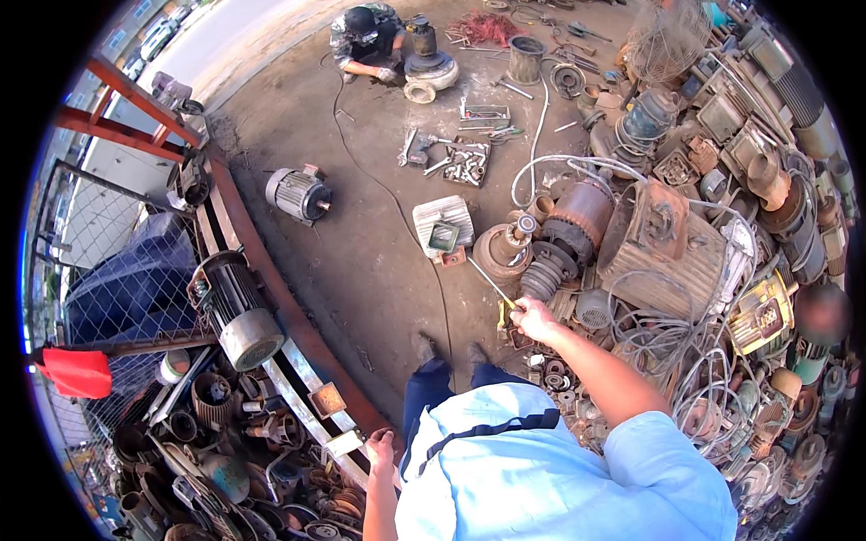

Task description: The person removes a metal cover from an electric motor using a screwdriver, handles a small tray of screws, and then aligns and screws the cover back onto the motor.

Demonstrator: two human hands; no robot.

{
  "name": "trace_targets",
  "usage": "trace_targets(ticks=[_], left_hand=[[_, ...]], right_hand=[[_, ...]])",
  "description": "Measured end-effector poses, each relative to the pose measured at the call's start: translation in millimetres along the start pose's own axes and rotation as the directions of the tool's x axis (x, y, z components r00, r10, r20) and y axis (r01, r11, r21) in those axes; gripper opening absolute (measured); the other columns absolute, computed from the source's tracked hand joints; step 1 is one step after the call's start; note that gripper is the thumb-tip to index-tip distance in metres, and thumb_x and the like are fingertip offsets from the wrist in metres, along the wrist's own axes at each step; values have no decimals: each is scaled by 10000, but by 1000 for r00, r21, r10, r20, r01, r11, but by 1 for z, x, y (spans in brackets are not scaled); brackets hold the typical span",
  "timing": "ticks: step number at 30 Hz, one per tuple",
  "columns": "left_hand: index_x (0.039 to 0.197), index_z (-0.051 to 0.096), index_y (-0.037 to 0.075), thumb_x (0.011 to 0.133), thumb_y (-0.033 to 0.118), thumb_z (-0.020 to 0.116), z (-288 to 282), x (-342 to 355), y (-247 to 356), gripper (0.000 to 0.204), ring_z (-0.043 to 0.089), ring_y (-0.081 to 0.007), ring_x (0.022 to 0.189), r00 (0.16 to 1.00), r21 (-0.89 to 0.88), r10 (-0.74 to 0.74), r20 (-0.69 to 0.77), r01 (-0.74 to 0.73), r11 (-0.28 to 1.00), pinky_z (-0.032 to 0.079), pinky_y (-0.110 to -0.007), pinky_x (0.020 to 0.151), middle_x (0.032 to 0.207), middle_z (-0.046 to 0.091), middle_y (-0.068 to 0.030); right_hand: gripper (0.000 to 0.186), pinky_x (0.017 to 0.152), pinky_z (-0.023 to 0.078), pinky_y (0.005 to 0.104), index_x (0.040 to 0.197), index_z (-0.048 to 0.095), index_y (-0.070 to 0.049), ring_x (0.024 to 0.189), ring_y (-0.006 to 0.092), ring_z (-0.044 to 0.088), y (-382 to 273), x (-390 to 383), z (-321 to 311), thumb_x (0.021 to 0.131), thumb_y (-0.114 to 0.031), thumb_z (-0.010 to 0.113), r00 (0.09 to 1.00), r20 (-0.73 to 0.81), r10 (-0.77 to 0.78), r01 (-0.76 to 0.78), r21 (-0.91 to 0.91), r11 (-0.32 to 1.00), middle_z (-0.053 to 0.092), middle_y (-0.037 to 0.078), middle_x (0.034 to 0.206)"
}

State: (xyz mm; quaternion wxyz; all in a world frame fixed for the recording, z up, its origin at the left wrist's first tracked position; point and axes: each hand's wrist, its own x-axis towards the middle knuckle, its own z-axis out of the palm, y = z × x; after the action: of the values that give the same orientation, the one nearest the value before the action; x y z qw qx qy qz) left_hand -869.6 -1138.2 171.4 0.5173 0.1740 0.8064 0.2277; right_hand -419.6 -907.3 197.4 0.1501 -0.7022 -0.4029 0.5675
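Note:
My right hand (536, 320) is closed around the yellow handle of a screwdriver (492, 284). Its long shaft points forward and left, beside a rusty round motor part (502, 252). Just beyond the tip lies a pale finned motor (444, 223) with a square box opening on top. Low on the left, my left hand (382, 445) has its fingers curled at the edge of a small pale rectangular box or cover (345, 443) on the metal beam (307, 397). Whether the fingers grip it is not clear. A small rusty square box (327, 399) sits farther along the beam.
A dark motor (236, 311) rests on the beam; a grey motor (299, 195) lies on the ground. Motors, parts and loose cables (649, 334) crowd the right. Ahead are tool trays (466, 163) and a crouching person (368, 41) by a pump. A cord (374, 176) crosses the ground.

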Motion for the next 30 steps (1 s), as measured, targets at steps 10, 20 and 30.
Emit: trace_targets(ticks=[10, 20, 30], left_hand=[[1087, 627, 9, 894, 96, 600, -38, 152, 93, 213, 656, -179, 648, 978, 133, -147, 148, 127, 983, 527, -308, 531, 857, 671, -89], [1040, 607, -21, 890, 121, 616, -32, 213, 295, 207, 611, -137, 667, 980, -6, 138, 140, -138, 990, 496, -287, 599, 804, 635, -43], [969, 614, -33, 904, 144, 635, -3, 164, 188, 190, 597, -155, 606, 996, 48, -92, 8, 92, 995, 474, -286, 502, 724, 624, -66]], right_hand=[[217, 492, 521, 368, 877, 693, 12, 579, 261, 667, 199, -71, -7, 854, -196, 635, 841, -252, 479, -533, -236, 813, 658, 152, 688], [333, 597, 525, 359, 1132, 661, -40, 646, 214, 668, -7, 0, 5, 839, -199, 671, 904, -146, 402, -423, -170, 890, 696, 131, 817], [434, 923, 498, 398, 1197, 640, -65, 1064, 329, 640, -77, 161, -44, 841, -310, 681, 974, -104, 201, -222, -258, 941, 670, 198, 1124]])
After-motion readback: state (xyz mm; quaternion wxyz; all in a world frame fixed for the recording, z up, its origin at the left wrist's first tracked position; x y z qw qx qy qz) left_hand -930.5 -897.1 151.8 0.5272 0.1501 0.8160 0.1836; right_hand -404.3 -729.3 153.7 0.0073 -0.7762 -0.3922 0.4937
